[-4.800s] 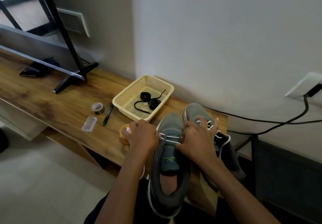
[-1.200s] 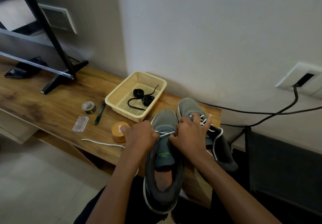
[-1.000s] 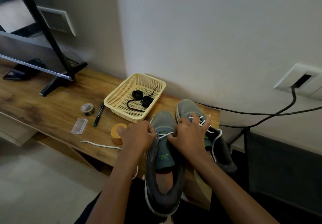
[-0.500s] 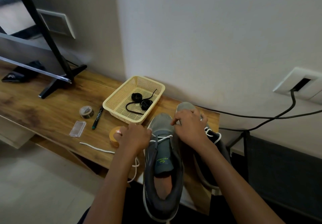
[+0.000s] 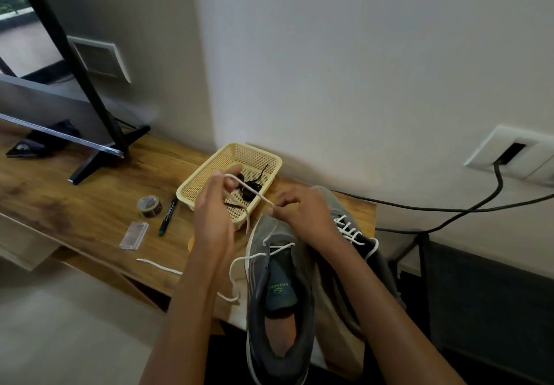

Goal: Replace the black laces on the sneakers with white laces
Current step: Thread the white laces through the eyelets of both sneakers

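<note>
Your left hand (image 5: 214, 214) has its fingers curled round a loop of the thin white cord lace (image 5: 281, 246), and your right hand (image 5: 302, 214) pinches the same lace between thumb and forefinger. The span between them runs slack over the yellow plastic mesh basket (image 5: 192, 187), where the black laces (image 5: 250, 188) lie coiled.

The grey knit sneaker (image 5: 278, 303) lies just near of both hands, long axis near to far, toe away from you, with only its far eyelets threaded. Your right hand is nearer those eyelets, so it likely feeds the tip. The lace is limp, and its free left end trails over the wooden table's (image 5: 90, 205) near edge. The second grey sneaker (image 5: 335, 205), on the right, already carries white lacing.
</note>
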The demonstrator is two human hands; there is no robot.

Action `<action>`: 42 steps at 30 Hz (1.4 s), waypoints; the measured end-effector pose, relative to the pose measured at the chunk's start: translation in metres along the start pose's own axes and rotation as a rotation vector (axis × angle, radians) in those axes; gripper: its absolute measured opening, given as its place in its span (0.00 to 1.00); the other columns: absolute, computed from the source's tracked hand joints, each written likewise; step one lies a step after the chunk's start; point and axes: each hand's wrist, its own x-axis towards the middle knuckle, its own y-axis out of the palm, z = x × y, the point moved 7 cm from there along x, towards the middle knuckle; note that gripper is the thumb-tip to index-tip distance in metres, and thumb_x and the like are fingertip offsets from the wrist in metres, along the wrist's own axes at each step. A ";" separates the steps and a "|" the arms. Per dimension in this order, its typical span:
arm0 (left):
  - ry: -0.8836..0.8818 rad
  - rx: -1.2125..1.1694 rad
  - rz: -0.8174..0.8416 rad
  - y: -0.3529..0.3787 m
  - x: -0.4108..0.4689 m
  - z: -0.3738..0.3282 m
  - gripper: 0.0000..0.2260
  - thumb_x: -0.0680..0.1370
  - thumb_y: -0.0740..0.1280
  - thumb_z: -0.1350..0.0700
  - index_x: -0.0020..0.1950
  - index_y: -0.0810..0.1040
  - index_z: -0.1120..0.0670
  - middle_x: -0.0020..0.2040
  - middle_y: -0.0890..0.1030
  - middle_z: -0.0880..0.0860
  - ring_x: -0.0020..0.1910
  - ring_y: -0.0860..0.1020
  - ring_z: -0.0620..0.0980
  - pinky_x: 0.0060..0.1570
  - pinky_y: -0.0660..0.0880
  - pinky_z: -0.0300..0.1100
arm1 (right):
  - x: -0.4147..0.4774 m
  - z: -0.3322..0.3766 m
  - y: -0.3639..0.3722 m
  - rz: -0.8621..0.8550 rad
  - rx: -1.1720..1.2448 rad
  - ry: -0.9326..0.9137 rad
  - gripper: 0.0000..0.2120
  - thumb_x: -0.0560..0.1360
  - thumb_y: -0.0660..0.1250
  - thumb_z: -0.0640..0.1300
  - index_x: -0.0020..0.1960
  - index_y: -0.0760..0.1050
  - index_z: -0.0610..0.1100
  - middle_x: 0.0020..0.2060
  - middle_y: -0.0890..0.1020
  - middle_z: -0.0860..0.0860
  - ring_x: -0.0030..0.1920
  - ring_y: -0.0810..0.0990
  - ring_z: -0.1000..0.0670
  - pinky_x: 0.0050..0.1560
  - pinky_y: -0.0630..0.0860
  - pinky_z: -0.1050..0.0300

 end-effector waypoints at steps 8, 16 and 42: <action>0.035 -0.157 -0.036 -0.009 -0.002 -0.013 0.15 0.81 0.58 0.51 0.36 0.73 0.53 0.33 0.81 0.46 0.38 0.78 0.43 0.51 0.72 0.40 | -0.011 -0.006 -0.007 0.100 -0.487 0.055 0.10 0.71 0.69 0.44 0.51 0.80 0.50 0.56 0.75 0.54 0.66 0.63 0.46 0.66 0.56 0.48; 0.010 0.422 -0.038 0.009 -0.013 -0.001 0.25 0.83 0.51 0.47 0.37 0.79 0.56 0.31 0.81 0.48 0.26 0.76 0.36 0.25 0.69 0.28 | -0.012 0.025 -0.004 0.036 0.510 0.000 0.08 0.70 0.72 0.35 0.49 0.82 0.38 0.54 0.80 0.47 0.57 0.78 0.53 0.59 0.73 0.61; -0.003 -0.244 -0.147 -0.008 -0.008 -0.004 0.04 0.74 0.69 0.63 0.42 0.79 0.55 0.39 0.85 0.49 0.42 0.82 0.44 0.46 0.78 0.35 | -0.009 0.001 -0.004 0.042 -0.072 0.043 0.10 0.72 0.70 0.42 0.34 0.73 0.49 0.49 0.77 0.49 0.58 0.68 0.47 0.52 0.61 0.57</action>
